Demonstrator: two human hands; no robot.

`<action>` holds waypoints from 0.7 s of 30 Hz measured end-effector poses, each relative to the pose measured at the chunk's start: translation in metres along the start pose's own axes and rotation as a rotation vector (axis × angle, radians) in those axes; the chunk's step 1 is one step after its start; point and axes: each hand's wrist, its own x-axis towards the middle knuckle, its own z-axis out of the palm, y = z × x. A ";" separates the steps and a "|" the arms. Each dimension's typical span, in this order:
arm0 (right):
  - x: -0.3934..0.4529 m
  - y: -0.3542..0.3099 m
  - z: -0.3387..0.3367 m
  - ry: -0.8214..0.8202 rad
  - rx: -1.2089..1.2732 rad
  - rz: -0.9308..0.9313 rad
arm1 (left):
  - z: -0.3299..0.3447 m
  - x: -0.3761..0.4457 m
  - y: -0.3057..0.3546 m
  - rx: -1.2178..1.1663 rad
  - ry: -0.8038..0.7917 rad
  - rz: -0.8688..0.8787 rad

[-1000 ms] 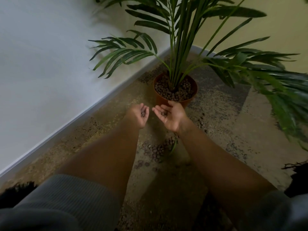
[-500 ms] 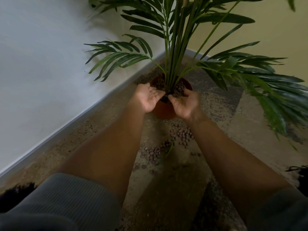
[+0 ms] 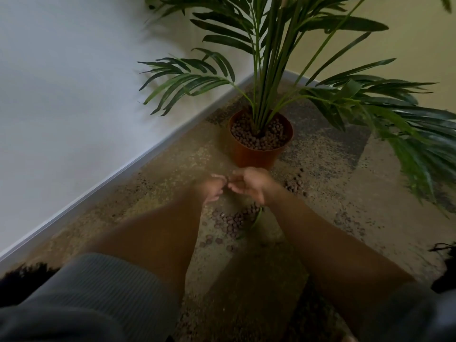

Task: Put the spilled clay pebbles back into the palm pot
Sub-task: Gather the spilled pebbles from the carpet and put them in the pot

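Note:
The orange-brown palm pot [image 3: 256,155] stands on the floor near the room's corner, its top filled with clay pebbles [image 3: 249,138] around the green stems. Spilled pebbles [image 3: 229,221] lie in a patch on the floor in front of it, and a smaller group [image 3: 294,186] lies further right. My left hand [image 3: 211,189] and my right hand [image 3: 249,185] hover close together just in front of the pot, above the spill. Both are blurred, with fingers loosely curled downward and nothing visible in them.
A white wall with a grey baseboard [image 3: 128,169] runs along the left. Long palm fronds [image 3: 404,124] spread out over the floor to the right. A thin green leaf [image 3: 255,219] lies among the spilled pebbles. The floor is mottled brown.
Both hands were cupped over the pot's rim half a second ago; they have drawn back toward me and lowered above the spilled patch. The pebbles they carried are gone from them.

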 end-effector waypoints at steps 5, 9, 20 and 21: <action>0.010 0.039 0.006 0.039 -0.888 -0.121 | -0.017 0.011 -0.030 0.427 -0.012 0.115; 0.012 0.062 0.013 -0.074 -1.315 -0.304 | -0.026 0.009 -0.060 0.772 -0.131 0.036; 0.026 0.101 0.019 -0.203 -1.583 -0.524 | -0.033 0.004 -0.099 1.196 -0.095 0.266; 0.027 0.103 0.020 -0.193 -1.559 -0.536 | -0.033 0.004 -0.099 1.216 -0.099 0.287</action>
